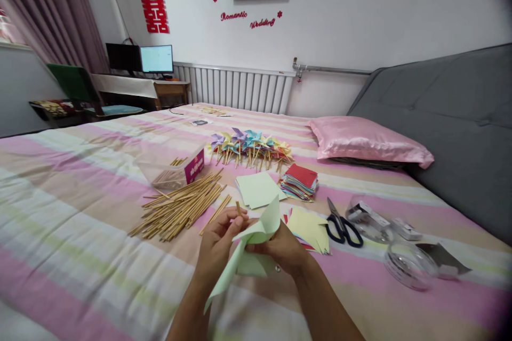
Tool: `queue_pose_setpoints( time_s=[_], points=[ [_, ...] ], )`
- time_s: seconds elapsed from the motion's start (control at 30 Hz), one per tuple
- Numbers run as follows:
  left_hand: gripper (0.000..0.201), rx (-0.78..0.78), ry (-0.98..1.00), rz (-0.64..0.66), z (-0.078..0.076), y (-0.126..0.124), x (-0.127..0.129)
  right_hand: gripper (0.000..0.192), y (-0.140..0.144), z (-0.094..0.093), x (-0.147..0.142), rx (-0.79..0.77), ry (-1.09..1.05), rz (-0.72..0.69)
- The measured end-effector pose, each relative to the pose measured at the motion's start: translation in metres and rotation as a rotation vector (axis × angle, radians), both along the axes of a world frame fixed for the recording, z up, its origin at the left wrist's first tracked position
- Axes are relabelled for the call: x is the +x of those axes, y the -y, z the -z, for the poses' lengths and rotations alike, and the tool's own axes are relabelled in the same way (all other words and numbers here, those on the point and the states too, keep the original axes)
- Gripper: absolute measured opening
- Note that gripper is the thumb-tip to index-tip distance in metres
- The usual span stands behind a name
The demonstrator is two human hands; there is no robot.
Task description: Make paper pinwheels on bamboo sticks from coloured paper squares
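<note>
Bedding in pink, cream and tan stripes is carrying everything here, with a grey headboard along its right edge and a pink satin pillow lying beside it. Toward the middle of the bed a row of finished paper pinwheels is lying, and nearer the left a heap of wooden sticks is spreading out in front of a clear plastic box holding more of them. A stack of coloured paper squares is sitting next to loose pale green sheets; black-handled scissors and clear round tape holders are lying toward the near right edge.

Closest to the camera, both hands are working on a pale green paper pinwheel blank. The left hand is pinching a short wooden stick between thumb and fingertips, its long axis pointing up and away, its tip showing just above the fingers. The right hand is pressing folded paper flaps together at the centre. The paper is lying between the two hands, one long flap trailing down toward the near edge, and the stick is touching the paper's left side, so the left hand is the nearer one to it.
</note>
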State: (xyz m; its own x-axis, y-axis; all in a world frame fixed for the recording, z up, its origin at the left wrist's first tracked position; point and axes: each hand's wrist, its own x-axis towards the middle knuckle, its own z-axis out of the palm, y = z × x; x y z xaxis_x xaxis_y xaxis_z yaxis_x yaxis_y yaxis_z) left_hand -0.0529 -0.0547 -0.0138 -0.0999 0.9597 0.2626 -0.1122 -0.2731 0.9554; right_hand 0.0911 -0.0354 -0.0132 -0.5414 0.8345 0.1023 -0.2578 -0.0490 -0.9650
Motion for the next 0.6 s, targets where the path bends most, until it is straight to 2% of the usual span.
queue_pose_setpoints(
  time_s=[0.17, 0.27, 0.43, 0.53, 0.6],
  points=[
    [0.020, 0.053, 0.054, -0.243, 0.007, 0.014, -0.016, 0.024, 0.002, -0.013, 0.016, 0.124, 0.092, 0.009],
    [0.019, 0.088, -0.025, -0.306, 0.015, 0.016, -0.017, 0.018, 0.001, -0.020, 0.028, 0.293, 0.103, 0.046],
    [0.023, -0.013, -0.177, -0.173, 0.038, 0.013, -0.004, 0.019, -0.001, -0.023, 0.035, 0.475, 0.203, 0.017],
    [0.025, -0.116, -0.137, -0.119, 0.045, 0.014, 0.001, 0.017, -0.002, -0.022, 0.037, 0.547, 0.259, 0.046],
    [0.026, -0.170, -0.075, -0.149, 0.044, 0.015, 0.001, 0.015, -0.003, -0.022, 0.038, 0.602, 0.302, 0.083]
  ],
)
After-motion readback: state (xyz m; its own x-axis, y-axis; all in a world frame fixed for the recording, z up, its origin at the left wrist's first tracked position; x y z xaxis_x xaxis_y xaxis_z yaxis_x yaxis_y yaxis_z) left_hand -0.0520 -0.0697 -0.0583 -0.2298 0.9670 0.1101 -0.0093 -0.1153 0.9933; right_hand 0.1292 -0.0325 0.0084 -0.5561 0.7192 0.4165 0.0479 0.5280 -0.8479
